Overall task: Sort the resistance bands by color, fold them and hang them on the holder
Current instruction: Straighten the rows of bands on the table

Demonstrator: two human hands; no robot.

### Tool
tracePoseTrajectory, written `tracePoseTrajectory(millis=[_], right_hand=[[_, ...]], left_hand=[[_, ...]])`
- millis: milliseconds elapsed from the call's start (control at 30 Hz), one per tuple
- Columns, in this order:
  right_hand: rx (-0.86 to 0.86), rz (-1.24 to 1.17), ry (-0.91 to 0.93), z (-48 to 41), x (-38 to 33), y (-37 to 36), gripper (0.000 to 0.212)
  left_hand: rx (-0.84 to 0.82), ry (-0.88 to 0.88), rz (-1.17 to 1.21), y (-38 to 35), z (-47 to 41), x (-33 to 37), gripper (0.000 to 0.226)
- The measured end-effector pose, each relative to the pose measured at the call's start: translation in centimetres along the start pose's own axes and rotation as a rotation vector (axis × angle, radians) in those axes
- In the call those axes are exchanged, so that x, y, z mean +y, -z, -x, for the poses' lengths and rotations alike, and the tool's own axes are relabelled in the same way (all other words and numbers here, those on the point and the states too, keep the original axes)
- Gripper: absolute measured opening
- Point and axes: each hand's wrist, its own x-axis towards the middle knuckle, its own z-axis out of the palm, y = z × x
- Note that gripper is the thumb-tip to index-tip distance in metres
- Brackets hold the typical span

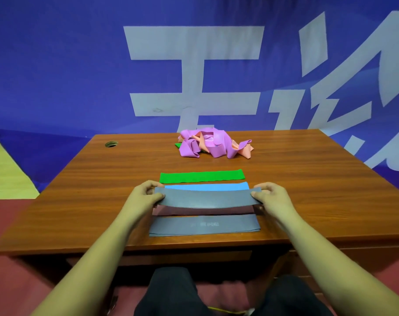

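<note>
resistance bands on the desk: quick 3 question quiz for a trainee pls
1. True or false: the left hand and right hand grip the raised grey band by its ends.
2. What colour is the farthest flat band from the person? A green B blue C grey
3. Fill in: the unsorted pile at the far edge of the table is mostly ____.
Key: 1 true; 2 A; 3 purple.

Bright, even light from above; a soft shadow lies under the held grey band (207,199) on the table (80,201). Wide-angle bending curves the edges; the lower corners blur slightly.
</note>
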Motion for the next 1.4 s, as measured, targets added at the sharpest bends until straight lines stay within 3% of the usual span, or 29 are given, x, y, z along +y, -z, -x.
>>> tracePoseTrajectory(millis=[333,733,833,967,1100,1400], right_hand=[[0.026,0.55,0.205,2.3,3.7,-0.2,0.023],[0.073,0.645,0.302,3.2,5.1,-0.8,0.03],[0.085,0.723,0.402,3.2,5.7,-0.4,0.033],[-0.1,0.824,0.577,3.7,5.5,0.2,0.037],[-0.318,0.914,0.581,4.0,4.9,0.2,0.051],[-0.323,0.809,0.633,3.3,5.9,0.7,0.034]], left_hand=[[-0.002,-0.156,-0.438,0.6,2.7,-3.5,0.025],[0.007,-0.192,-0.536,0.7,2.9,-6.1,0.019],[-0.012,-0.229,-0.512,0.7,2.8,-6.6,0.022],[-0.163,-0.372,-0.477,1.2,3.1,-7.5,0.04],[-0.258,-0.444,-0.587,1.6,3.1,-7.8,0.059],[-0.275,-0.434,-0.554,1.8,3.0,-7.8,0.046]])
